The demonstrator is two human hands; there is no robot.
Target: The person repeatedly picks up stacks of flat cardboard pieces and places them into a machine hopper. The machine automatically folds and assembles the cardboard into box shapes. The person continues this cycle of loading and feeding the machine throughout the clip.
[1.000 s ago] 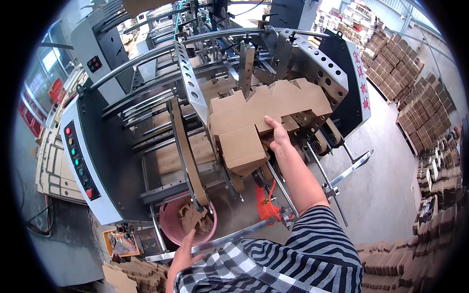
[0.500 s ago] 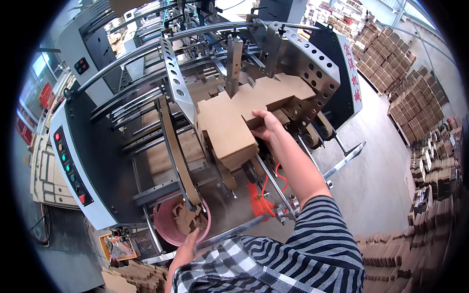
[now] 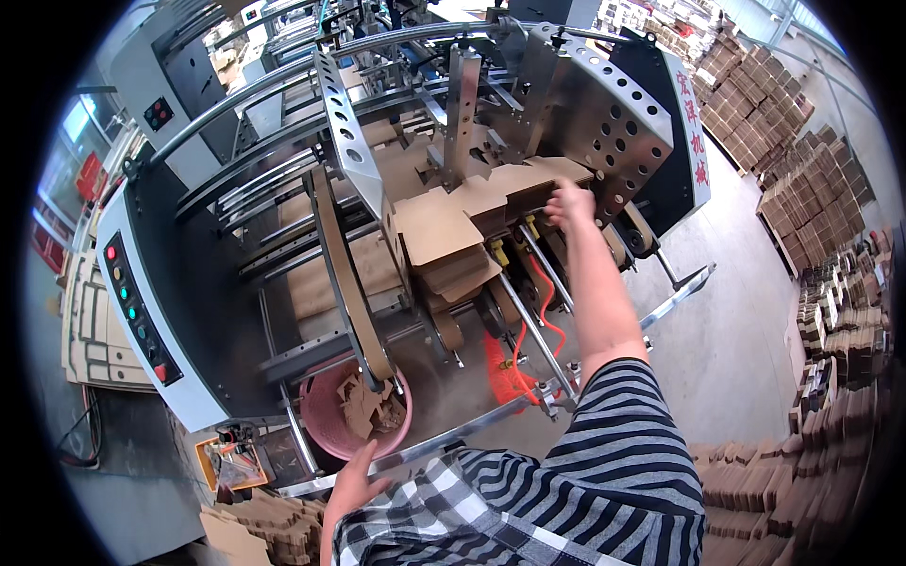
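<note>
A stack of flat brown die-cut cardboard blanks (image 3: 439, 231) lies across the delivery end of a machine, between perforated metal side plates. Its near left block shows uneven layered edges. At the stack's right front edge is my right hand (image 3: 571, 203), fingers curled in a loose fist against or just beside the cardboard; no sheet shows in its grip. Low in the view, my left hand (image 3: 354, 486) hangs with its fingers apart, holding nothing. Close by it stands a pink basket (image 3: 310, 424) with cardboard scraps (image 3: 368, 406) in it.
Conveyor belts (image 3: 340, 274) and metal bars stick out toward me. A red coiled hose (image 3: 505, 373) hangs under the stack. A button panel (image 3: 132, 311) is on the machine's left side. Bundled cardboard (image 3: 755, 99) is piled at right, and an orange box (image 3: 226, 462) sits lower left.
My right hand has left the notch beside the near block and moved right and farther away, its fingers now curled. The stack sits lower and farther in, its front edges less even.
</note>
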